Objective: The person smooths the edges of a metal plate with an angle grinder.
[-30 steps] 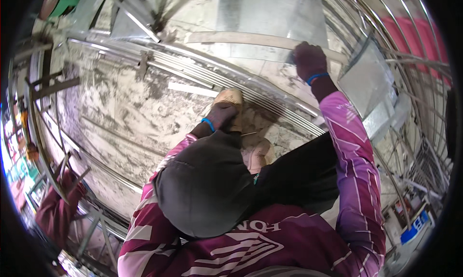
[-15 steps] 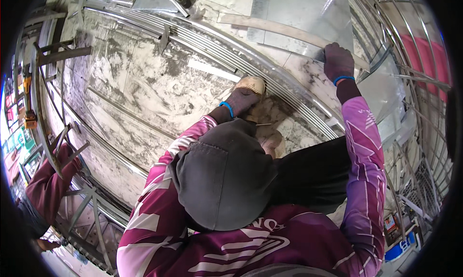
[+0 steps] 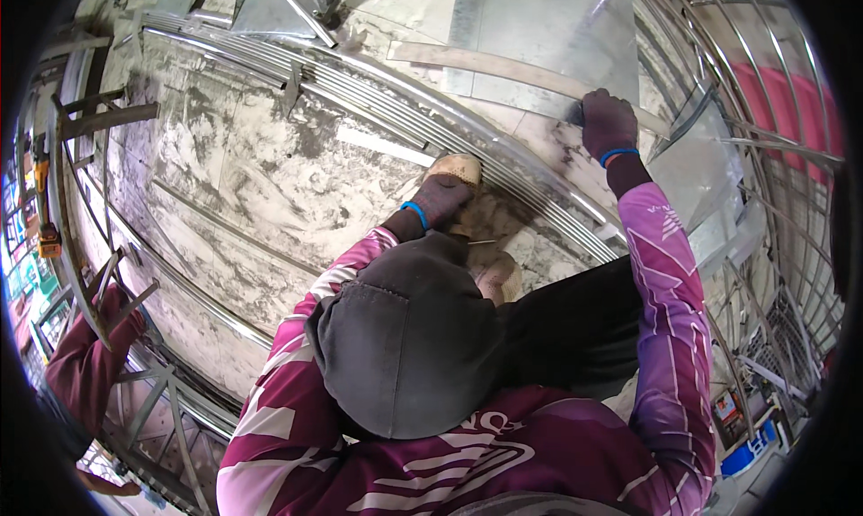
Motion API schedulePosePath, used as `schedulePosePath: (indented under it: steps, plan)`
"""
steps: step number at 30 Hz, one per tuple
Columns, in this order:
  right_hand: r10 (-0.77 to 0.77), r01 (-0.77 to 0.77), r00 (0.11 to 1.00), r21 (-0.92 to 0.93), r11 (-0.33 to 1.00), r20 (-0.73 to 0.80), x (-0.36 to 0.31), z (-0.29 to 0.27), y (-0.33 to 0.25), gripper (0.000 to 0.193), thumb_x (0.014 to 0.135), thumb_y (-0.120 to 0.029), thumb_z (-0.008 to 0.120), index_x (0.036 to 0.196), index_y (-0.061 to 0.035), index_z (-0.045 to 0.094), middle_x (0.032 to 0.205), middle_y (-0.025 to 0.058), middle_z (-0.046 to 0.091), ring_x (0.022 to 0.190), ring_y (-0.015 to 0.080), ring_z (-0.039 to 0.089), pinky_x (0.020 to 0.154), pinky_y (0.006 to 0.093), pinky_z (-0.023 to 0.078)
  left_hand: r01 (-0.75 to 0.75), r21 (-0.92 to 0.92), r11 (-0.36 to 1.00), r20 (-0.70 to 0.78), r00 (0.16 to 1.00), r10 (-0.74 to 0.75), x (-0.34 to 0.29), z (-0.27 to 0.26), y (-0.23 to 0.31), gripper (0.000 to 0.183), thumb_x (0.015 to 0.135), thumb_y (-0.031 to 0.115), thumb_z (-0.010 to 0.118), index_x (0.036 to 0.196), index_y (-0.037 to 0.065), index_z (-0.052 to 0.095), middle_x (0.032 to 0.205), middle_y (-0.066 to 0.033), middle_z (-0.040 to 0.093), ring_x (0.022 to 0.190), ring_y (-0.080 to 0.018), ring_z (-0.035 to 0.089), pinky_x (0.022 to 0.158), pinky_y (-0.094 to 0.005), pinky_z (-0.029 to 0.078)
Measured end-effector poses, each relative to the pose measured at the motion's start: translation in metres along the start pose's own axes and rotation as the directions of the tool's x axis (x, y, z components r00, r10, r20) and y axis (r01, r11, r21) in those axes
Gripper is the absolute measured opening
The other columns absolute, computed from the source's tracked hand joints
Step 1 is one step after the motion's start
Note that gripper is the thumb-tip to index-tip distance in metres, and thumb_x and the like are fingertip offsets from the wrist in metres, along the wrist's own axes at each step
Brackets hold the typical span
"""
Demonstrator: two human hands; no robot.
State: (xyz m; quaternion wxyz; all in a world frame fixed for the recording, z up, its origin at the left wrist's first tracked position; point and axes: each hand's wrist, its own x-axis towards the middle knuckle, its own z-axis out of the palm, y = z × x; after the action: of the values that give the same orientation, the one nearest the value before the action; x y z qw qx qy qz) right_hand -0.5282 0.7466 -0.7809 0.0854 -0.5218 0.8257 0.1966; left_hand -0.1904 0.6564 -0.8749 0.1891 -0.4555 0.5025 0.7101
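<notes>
Balance, perhaps: left hand (image 3: 442, 200) on shoe (image 3: 458, 167), mid-frame; right hand (image 3: 609, 125) at flat strip (image 3: 490, 64), upper right (we can't tell either grip).

The smudged pale floor (image 3: 225, 165) carries parallel metal tubes (image 3: 395, 110) and, toward its far edge, a flat metal sheet (image 3: 548, 31).

Beyond a bundle of shiny straight metal tubes (image 3: 387, 110), our dark-gloved right hand (image 3: 609, 125) touches a long, flat, pale-grey strip (image 3: 494, 66) crossing a silver metal sheet (image 3: 548, 22); nearer us than the bundle, our dark-gloved left hand (image 3: 440, 199) rests on a beige perforated shoe (image 3: 457, 167).
</notes>
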Motion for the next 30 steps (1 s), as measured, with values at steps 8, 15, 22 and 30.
schedulePosePath:
  steps: [8,15,22,30]
  plan:
    - [0.000,0.000,0.998,0.011,1.000,-0.065,-0.005,-0.011,0.003,0.016,0.078,-0.010,0.064,0.093,-0.0090,0.064,0.095,0.0125,0.064,0.091,0.0310,0.066,0.085,0.0441,0.049,-0.596,0.498,0.630,0.130,0.769,0.626,-0.035,-0.004,0.052,0.019,0.086,0.026,0.065,0.093,0.009,0.070,0.082,-0.0174,0.069,0.077,-0.0333,0.068,0.071,-0.0434,0.055]
    - [0.002,-0.001,0.999,0.026,1.000,-0.053,-0.013,-0.019,0.007,0.017,0.081,-0.019,0.067,0.097,-0.0125,0.068,0.096,0.0074,0.067,0.091,0.0249,0.068,0.088,0.0417,0.046,-0.012,0.978,-0.210,0.186,0.516,0.836,-0.003,-0.109,0.206,0.084,0.071,0.019,0.074,0.148,0.019,0.041,0.147,-0.0167,0.046,0.136,-0.0387,0.044,0.105,-0.0624,0.036]
    - [0.008,0.008,0.985,0.087,0.996,-0.175,-0.019,-0.012,0.011,0.008,0.082,-0.018,0.065,0.087,-0.0126,0.069,0.089,0.0082,0.067,0.087,0.0253,0.067,0.091,0.0436,0.044,-0.199,0.971,0.132,0.048,0.707,0.706,0.063,-0.134,0.232,0.025,0.073,0.005,0.065,0.097,0.005,0.063,0.101,-0.0231,0.066,0.100,-0.0447,0.063,0.088,-0.0497,0.052]
    - [-0.047,0.070,0.961,0.076,0.995,-0.271,-0.023,0.014,0.010,0.011,0.084,-0.020,0.060,0.086,-0.0128,0.068,0.086,0.0087,0.066,0.084,0.0264,0.067,0.080,0.0436,0.049,-0.120,0.983,0.137,0.012,0.793,0.609,0.084,-0.148,0.223,0.034,0.076,0.008,0.064,0.110,0.008,0.065,0.112,-0.0198,0.067,0.108,-0.0429,0.061,0.095,-0.0492,0.049]
